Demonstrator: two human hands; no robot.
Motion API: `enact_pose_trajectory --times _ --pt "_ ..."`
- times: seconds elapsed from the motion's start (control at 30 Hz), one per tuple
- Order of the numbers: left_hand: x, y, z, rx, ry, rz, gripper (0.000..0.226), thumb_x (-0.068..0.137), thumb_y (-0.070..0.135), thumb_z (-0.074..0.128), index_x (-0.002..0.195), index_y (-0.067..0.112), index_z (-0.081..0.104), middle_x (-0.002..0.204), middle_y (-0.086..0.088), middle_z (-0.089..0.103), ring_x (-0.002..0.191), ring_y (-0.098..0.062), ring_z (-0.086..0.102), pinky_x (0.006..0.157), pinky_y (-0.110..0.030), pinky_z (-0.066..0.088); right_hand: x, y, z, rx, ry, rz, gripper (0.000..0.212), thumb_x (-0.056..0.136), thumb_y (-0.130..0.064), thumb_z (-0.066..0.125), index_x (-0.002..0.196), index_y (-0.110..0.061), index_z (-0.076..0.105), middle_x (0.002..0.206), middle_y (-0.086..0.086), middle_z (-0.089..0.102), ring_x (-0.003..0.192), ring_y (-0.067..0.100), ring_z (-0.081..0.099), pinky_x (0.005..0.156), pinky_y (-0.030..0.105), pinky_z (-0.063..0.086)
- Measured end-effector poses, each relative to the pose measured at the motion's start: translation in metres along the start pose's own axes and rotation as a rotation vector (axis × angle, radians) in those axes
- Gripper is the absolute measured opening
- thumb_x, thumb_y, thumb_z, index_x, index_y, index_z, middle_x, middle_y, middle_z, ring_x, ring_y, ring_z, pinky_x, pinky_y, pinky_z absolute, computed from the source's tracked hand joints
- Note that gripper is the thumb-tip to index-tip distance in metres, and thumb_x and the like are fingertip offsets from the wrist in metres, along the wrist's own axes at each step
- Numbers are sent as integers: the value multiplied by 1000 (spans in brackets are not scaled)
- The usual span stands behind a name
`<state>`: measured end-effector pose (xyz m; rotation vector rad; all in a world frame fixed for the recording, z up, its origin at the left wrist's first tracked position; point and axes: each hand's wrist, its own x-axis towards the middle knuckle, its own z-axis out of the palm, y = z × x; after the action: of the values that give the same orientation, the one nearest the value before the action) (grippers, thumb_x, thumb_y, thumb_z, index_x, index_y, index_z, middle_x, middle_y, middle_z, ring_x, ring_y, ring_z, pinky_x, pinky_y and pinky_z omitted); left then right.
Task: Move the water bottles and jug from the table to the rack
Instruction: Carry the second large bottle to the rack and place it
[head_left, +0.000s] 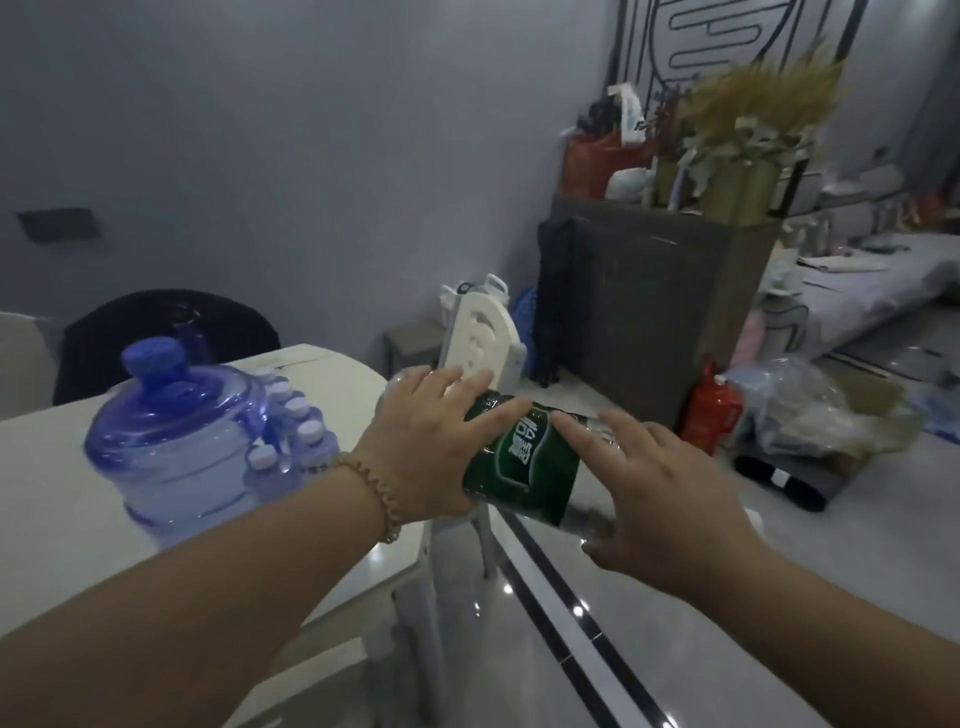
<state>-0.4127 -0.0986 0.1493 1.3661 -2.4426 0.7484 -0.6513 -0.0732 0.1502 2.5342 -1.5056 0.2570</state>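
Now the bottle (524, 460) lies sideways in the air past the table (62, 499) edge, gripped by my left hand (436, 441), while my right hand (670, 493) rests open-fingered on its other end. Behind stand the white rack (480, 340); the jug (176, 441) and small bottles (296, 431) sit on the table.

Left hand (436, 447) in grip, right hand (670, 499) spread beside

Large blue plastic water jug (171, 441) sitting on white table (62, 493) | shrink-wrapped pack of small clear bottles (291, 431) standing just right of it | white plastic rack (480, 338) standing beyond table's right edge
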Motion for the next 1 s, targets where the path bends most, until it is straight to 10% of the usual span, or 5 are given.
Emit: enact_pose_trajectory --times 0.23,0.57,1.0 --pt "97 47 42 -20 -66 189 92 59 63 70 137 33 32 124 -9 54 110 -30 50 93 -50 40 -13 90 26 53 -61 156 104 56 -70 52 146 -39 9 135 7 49 107 26 54 74 38 49" --pt "218 47 175 -117 -186 251 97 59 61 71 140 34 25 129 -9 49 114 -32 47 97 -52 37 75 210 112 64 -197 155 117 63 -69 55 120 -50 -46 150 -5 15 125 17 35 96 28 39" --pt "455 -60 333 -63 -205 306 92 63 59 68 140 34 25 131 -8 50 119 -32 46 98 -53 36 305 372 190 141 -91 190 115 68 -63 59 131 -48 -36 150 2 25 125 21 36 93 34 40"
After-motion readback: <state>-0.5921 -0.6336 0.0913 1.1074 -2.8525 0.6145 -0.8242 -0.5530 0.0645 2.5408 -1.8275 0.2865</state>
